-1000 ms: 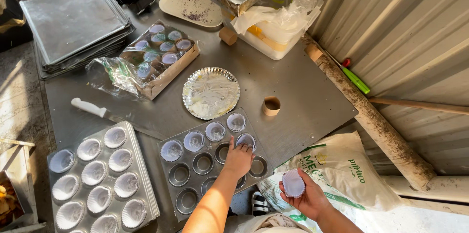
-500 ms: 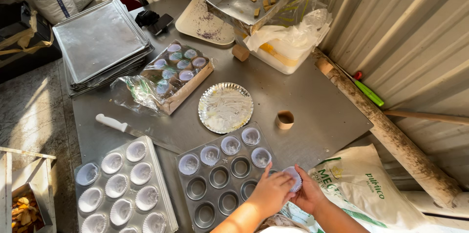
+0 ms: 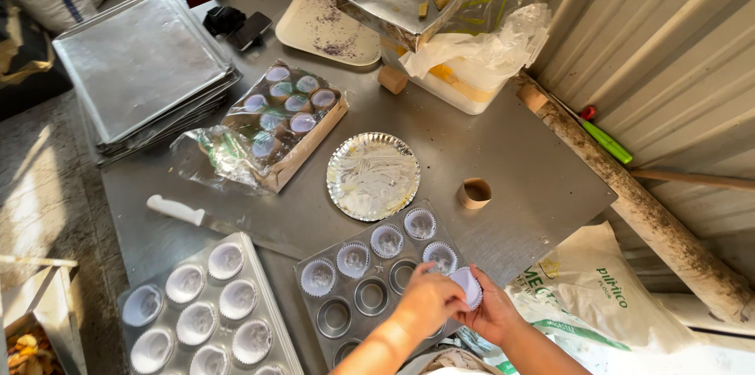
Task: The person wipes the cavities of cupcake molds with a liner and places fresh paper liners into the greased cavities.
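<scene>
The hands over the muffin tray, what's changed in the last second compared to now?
The left hand left the far cup of the muffin tray and came back to the stack of paper liners held in the right hand; both now meet on it. One more cup is lined. The foil pie plate and knife lie unmoved.

1. Bare counter (image 3: 519, 163) is left open to the right of the foil pie plate (image 3: 373, 175), broken only by a small cardboard ring (image 3: 475, 193).
2. The near edge is taken up by two muffin trays (image 3: 377, 284), side by side.
3. The far side is blocked by stacked baking sheets (image 3: 141, 68), a box of liners (image 3: 283, 119) and a plastic-lined tub (image 3: 464, 68).
4. A white-handled knife (image 3: 177, 210) lies across the left gap.
</scene>
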